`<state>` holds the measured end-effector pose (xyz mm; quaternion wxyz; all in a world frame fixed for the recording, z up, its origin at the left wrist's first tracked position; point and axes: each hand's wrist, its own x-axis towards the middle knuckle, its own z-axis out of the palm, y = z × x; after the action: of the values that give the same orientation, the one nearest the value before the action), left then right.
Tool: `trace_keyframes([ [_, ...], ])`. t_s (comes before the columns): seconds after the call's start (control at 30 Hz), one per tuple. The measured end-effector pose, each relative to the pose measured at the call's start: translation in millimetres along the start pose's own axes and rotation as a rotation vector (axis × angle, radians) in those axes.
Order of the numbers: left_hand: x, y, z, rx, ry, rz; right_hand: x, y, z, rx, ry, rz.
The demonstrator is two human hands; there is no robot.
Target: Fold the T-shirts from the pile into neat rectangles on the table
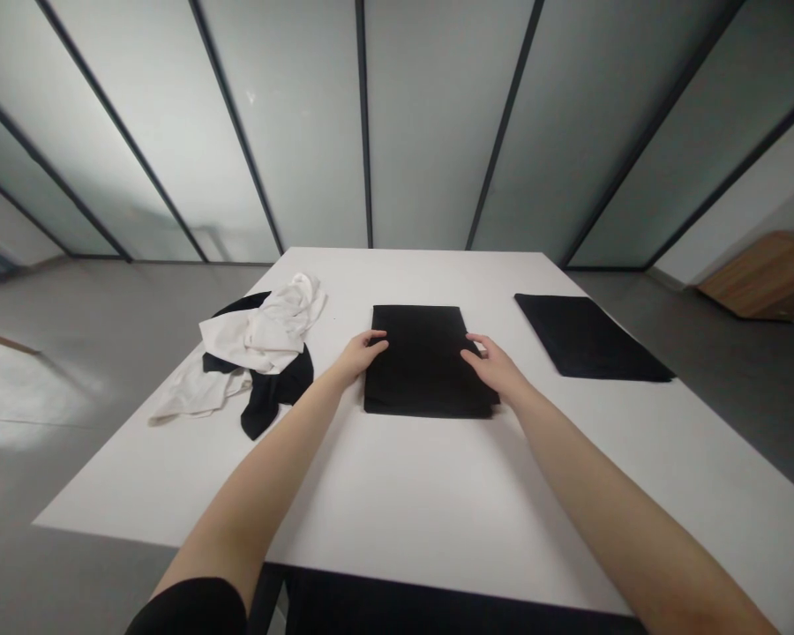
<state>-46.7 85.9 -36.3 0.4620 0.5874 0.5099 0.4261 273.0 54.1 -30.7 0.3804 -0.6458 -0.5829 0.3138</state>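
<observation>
A folded black garment [426,357] lies flat in the middle of the white table [397,494]. My left hand [359,354] grips its left edge, thumb on top and fingers curled around the side. My right hand [495,363] holds the right edge the same way, fingers bent onto the cloth. Both arms reach forward from the near side of the table.
A loose heap of white and black clothes [255,357] lies at the left of the table. Another flat folded black cloth [586,337] rests at the right, near the edge. Frosted glass wall panels stand behind, and a wooden cabinet [764,275] sits far right.
</observation>
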Motion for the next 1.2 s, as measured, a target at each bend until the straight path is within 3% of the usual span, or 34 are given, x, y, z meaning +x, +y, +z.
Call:
trace_keyframes([
  [0.13, 5, 6, 9.4, 0.192, 0.054, 0.061, 13, 0, 10, -0.060, 0.055, -0.077],
  [0.33, -18, 0, 22.4, 0.655, 0.189, 0.236, 11, 17, 11, -0.122, 0.099, -0.179],
  [0.47, -31, 8, 26.1, 0.976, 0.284, 0.103, 3, 12, 6, -0.385, 0.146, -0.110],
  [0.6, -33, 17, 29.1, 0.939, 0.169, -0.020, -6, 0, 3, -0.422, 0.035, -0.009],
  [0.77, -30, 21, 28.7, 0.722, 0.133, 0.050, -9, -7, 0, -0.327, -0.112, -0.012],
  [0.9, -28, 35, 15.5, 0.644, -0.048, -0.028, -11, -17, -17, -0.299, -0.272, -0.063],
  [0.97, -29, 46, 3.9, 0.643, -0.267, -0.129, -16, -23, -33, -0.297, -0.476, -0.028],
  [1.03, -32, 58, -8.7, 0.589, -0.558, -0.294, -21, -27, -53, -0.280, -0.760, 0.083],
  [1.1, -35, 67, -19.9, 0.490, -0.766, -0.452, -24, -26, -71, -0.209, -0.938, 0.209],
  [1.13, -35, 69, -24.3, 0.456, -0.806, -0.505, -23, -24, -76, -0.156, -0.946, 0.262],
  [1.2, -35, 71, -29.7, 0.452, -0.768, -0.550, -19, -15, -80, -0.045, -0.816, 0.327],
])
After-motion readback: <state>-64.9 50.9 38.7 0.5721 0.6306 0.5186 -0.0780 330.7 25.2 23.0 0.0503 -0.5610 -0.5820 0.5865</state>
